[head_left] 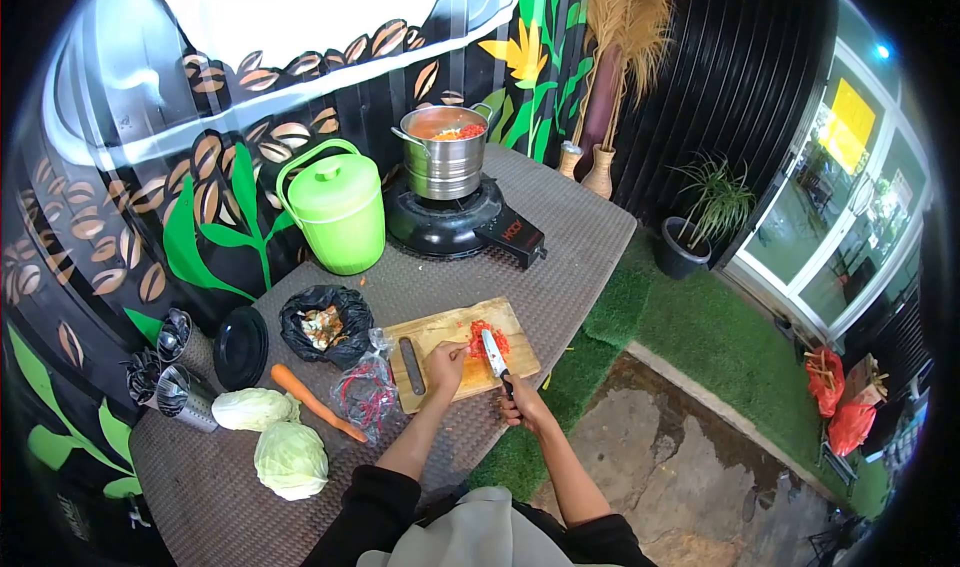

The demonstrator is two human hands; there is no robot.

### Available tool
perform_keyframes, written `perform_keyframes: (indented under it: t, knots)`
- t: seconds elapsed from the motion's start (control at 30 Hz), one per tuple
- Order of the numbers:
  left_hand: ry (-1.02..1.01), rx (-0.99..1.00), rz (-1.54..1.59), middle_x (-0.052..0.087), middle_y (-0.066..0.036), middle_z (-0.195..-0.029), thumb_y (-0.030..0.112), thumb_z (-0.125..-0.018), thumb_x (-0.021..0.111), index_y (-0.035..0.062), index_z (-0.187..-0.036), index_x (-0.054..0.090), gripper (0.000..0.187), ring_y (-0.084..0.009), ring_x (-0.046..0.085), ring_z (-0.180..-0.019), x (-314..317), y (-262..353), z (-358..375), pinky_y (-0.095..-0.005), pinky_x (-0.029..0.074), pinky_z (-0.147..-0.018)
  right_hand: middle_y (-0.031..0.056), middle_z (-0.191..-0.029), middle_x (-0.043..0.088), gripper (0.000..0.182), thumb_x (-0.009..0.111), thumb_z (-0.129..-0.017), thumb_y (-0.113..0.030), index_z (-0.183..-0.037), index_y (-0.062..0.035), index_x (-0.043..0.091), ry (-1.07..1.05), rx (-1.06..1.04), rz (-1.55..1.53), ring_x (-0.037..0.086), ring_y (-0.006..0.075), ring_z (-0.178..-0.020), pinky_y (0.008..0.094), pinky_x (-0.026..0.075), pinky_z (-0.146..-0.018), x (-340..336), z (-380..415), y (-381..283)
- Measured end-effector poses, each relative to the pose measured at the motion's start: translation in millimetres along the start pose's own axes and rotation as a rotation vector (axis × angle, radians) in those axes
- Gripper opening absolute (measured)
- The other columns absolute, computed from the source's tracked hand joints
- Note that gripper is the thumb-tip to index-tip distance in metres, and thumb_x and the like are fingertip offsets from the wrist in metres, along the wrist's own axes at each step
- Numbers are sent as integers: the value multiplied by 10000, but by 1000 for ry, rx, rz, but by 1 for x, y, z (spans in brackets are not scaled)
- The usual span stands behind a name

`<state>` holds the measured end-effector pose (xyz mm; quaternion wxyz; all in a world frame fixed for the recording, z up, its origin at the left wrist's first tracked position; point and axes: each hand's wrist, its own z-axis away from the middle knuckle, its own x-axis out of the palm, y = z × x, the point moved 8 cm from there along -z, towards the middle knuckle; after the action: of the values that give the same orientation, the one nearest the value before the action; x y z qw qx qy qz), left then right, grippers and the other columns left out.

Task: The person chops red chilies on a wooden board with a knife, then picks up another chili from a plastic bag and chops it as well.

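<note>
My right hand (523,404) is wrapped round the black handle of a knife (494,351), whose blade lies over finely chopped red pieces (480,333), possibly chilli or tomato. They sit on a wooden cutting board (440,333) with a dark slot at its left end. At the left edge of the red pieces, my left hand (445,369) has its fingers pinched together over the board. Whatever is between those fingertips is too small to make out. Left of the board lies a clear plastic bag (364,397) with red strips.
On the woven table (225,472) are a carrot (317,403), a cabbage (291,461), a paler cabbage (250,408) and a black bag of scraps (326,329). Farther back stand a green lidded bucket (340,217) and a steel pot (445,167) on a portable stove (440,225). Metal utensil holders (187,397) stand left.
</note>
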<state>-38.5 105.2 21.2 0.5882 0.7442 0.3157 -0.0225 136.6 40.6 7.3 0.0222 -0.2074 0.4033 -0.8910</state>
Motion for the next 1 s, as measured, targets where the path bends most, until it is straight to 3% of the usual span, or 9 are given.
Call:
perform_keyframes:
  t: [0.17,0.27,0.33,0.37,0.4,0.47,0.57,0.63,1.0]
  knots:
    - [5,-138,207,683,-90,-823,89,-763,723,36,-922,704,169,-112,612,-693,-7,4,23,-236,479,-633,-23,-520,248,294,336,-941,-366,-773,-125,327,53,-61,0,247,104,-366,277,241,-329,-6,-16,8]
    - [87,-177,510,669,-56,-848,65,-773,727,-21,-936,683,190,-95,591,-749,-7,-4,42,-232,489,-656,26,-493,373,279,400,-942,-363,-848,-100,411,128,-304,279,376,169,-362,321,329,-352,-10,-30,7]
    - [181,-180,573,663,-65,-870,30,-784,709,-29,-931,675,162,-108,597,-762,-16,-2,52,-231,496,-642,97,-545,527,264,494,-918,-354,-975,-96,489,761,-827,1257,495,258,-401,354,390,-383,-4,-2,-24]
    - [184,-182,571,663,-65,-870,30,-784,709,-29,-931,675,162,-108,597,-762,-19,0,54,-231,496,-642,124,-739,637,292,589,-859,-328,-1047,-110,539,755,-497,1350,611,313,-622,417,459,-533,0,7,-31]
    - [232,-94,520,662,-70,-868,23,-784,706,-36,-924,674,155,-102,597,-754,-27,9,53,-230,496,-636,124,-739,637,292,589,-859,-328,-1047,-110,539,752,-496,1350,611,313,-622,417,459,-533,1,8,-30]
    - [279,-6,466,661,-75,-867,16,-783,704,-43,-916,674,149,-97,596,-747,-36,19,51,-229,495,-629,106,-840,634,283,660,-801,-288,-1008,-116,574,915,-660,1556,600,292,-845,463,446,-697,11,21,-39]
    - [137,46,311,661,-96,-814,59,-781,703,-6,-876,693,116,-141,621,-724,-30,32,46,-246,479,-644,100,-896,624,276,691,-764,-268,-980,-122,601,916,-607,1534,538,276,-988,478,391,-789,7,19,-38]
    - [-15,99,169,661,-112,-819,71,-774,701,4,-851,698,102,-192,634,-718,-17,46,47,-274,485,-643,101,-876,619,255,678,-768,-269,-959,-118,600,919,-646,1538,540,284,-955,462,379,-765,8,22,-38]
    - [39,166,163,663,-124,-823,57,-764,689,-2,-822,695,83,-244,644,-750,-10,49,46,-312,498,-682,113,-844,617,213,655,-794,-263,-913,-95,600,916,-725,1426,542,299,-899,439,369,-724,11,36,-45]
